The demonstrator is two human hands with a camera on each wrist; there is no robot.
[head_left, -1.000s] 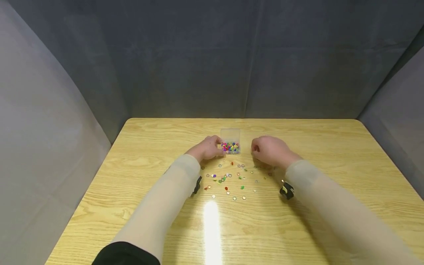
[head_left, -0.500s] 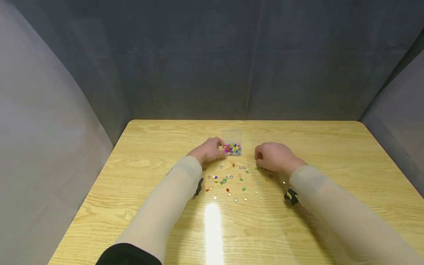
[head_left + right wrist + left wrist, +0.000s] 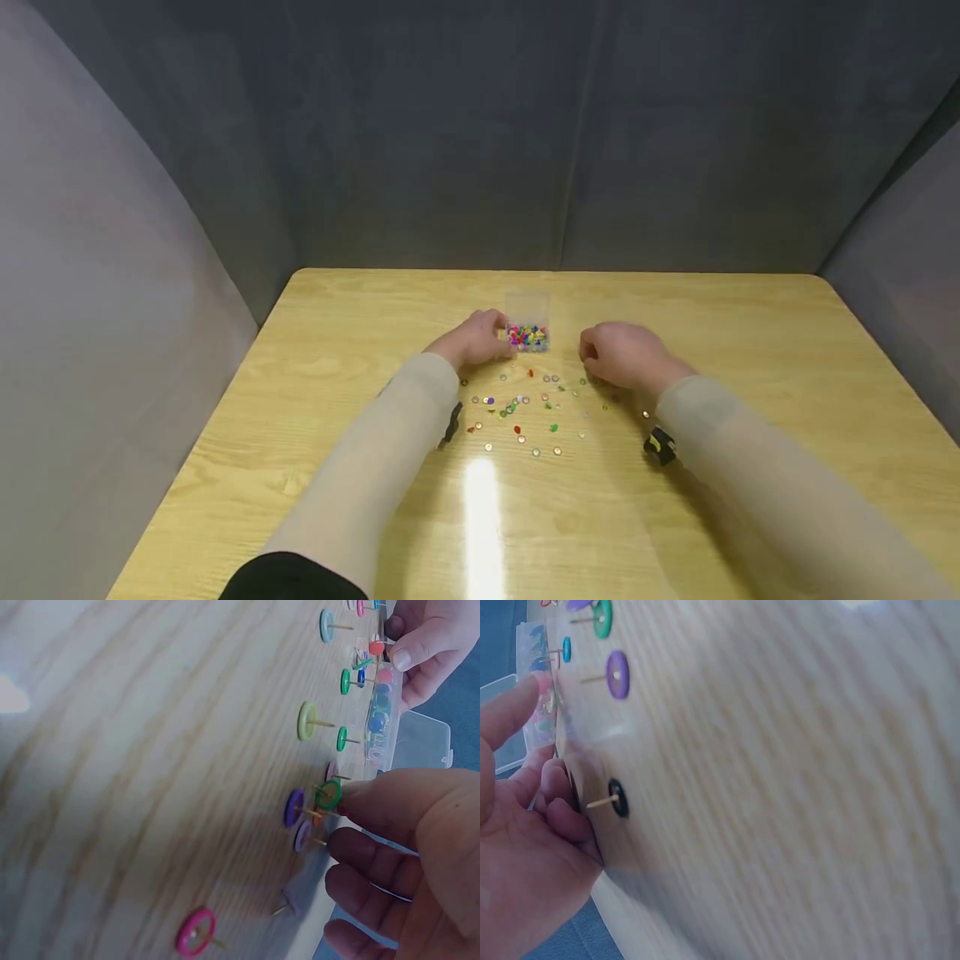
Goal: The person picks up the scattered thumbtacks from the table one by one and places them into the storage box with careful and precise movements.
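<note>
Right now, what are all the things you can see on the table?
Table: one, light wood, with grey cloth walls round it.
Clear box: one, see-through plastic, open, holding many coloured pins, middle of the table.
Loose pushpins: many, too small to count; green, purple, red, pink, yellow, blue; scattered in front of the box, most lying head down with points up.
Green pin: one, at the right fingertips.
Left hand: one, beige sleeve, holds the box's left side.
Right hand: one, beige sleeve, fingers at the green pin.
</note>
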